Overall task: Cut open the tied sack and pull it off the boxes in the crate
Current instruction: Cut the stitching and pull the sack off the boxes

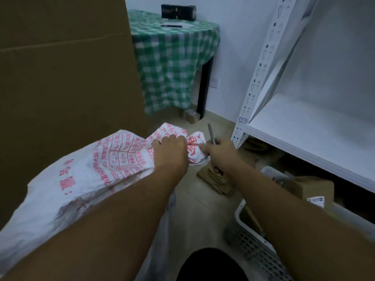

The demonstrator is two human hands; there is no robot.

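Note:
A white woven sack (81, 175) with red print lies on its side across the lower left, its bunched neck pointing right. My left hand (170, 151) grips that gathered neck. My right hand (220, 150) is just right of the neck's end (195, 142) and holds a thin grey tool (211, 132), a knife or pen, whose tip sticks up. The index finger touches the sack end. A white perforated crate (255, 246) stands at the lower right, partly behind my right forearm. The boxes inside the sack are hidden.
A tall cardboard box (65, 67) fills the left. A table with green checked cloth (172, 57) stands behind. White metal shelving (304, 118) runs along the right, with cardboard boxes (312, 187) under it. Flattened cardboard (217, 179) lies on the tiled floor.

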